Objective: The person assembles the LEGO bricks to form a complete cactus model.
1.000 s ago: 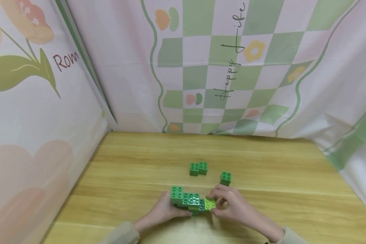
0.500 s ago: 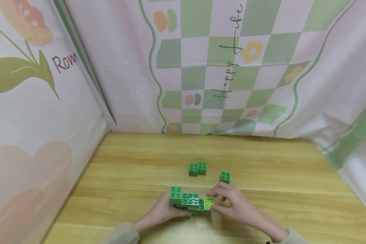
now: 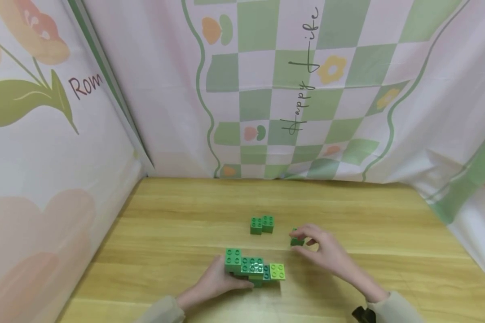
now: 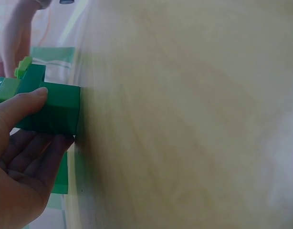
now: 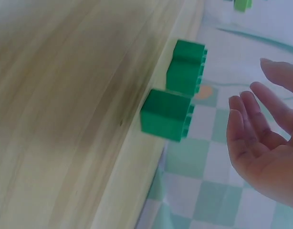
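Note:
My left hand (image 3: 220, 279) grips an assembly of green toy building bricks (image 3: 252, 265) from its left and near sides, thumb along the front. In the left wrist view the thumb presses a dark green brick (image 4: 60, 112) low in the assembly, close over the table. A flat lime-green brick (image 3: 277, 272) tops the assembly's right end. My right hand (image 3: 325, 253) is over a single green brick (image 3: 297, 241), partly covering it in the head view. In the right wrist view the fingers (image 5: 251, 119) are apart from the green brick (image 5: 165, 115), holding nothing.
Two more green bricks (image 3: 262, 225) stand side by side farther back on the wooden table (image 3: 186, 202). A checkered curtain (image 3: 291, 112) hangs behind the table, and a flower-printed cloth (image 3: 44, 157) borders the left side.
My right hand has let go of the lime-green brick, leaving it on the assembly, and moved away and right to the single green brick. My left hand has kept its grip.

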Demonstrator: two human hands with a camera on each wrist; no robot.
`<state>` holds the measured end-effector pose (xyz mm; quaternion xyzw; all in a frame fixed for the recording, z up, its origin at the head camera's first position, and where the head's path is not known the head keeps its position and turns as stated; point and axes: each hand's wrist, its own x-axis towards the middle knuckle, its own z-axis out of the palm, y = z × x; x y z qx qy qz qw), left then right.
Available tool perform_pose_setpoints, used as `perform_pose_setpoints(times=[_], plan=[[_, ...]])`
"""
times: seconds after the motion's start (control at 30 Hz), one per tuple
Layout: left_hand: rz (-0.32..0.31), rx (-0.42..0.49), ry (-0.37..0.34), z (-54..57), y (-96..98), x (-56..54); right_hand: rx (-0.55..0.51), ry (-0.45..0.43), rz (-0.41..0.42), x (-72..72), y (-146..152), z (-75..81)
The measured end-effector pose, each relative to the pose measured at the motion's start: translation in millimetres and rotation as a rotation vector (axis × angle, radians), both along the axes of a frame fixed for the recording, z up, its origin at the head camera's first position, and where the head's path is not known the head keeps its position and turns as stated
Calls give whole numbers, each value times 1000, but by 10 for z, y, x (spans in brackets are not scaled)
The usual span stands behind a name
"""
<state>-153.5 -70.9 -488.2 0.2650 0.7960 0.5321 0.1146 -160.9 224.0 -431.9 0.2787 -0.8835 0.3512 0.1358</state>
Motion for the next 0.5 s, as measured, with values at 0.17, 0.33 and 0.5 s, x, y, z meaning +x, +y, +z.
perform_pose_setpoints(times=[0.17, 0.33, 0.5], plan=[[3, 2, 0, -1, 0, 3, 32, -29, -56, -98, 108, -51], [0, -6, 1, -9, 0, -2, 80, -69, -103, -194, 205, -90], [-11, -8, 6, -21, 3, -24, 108, -113, -107, -263, 275, -117]])
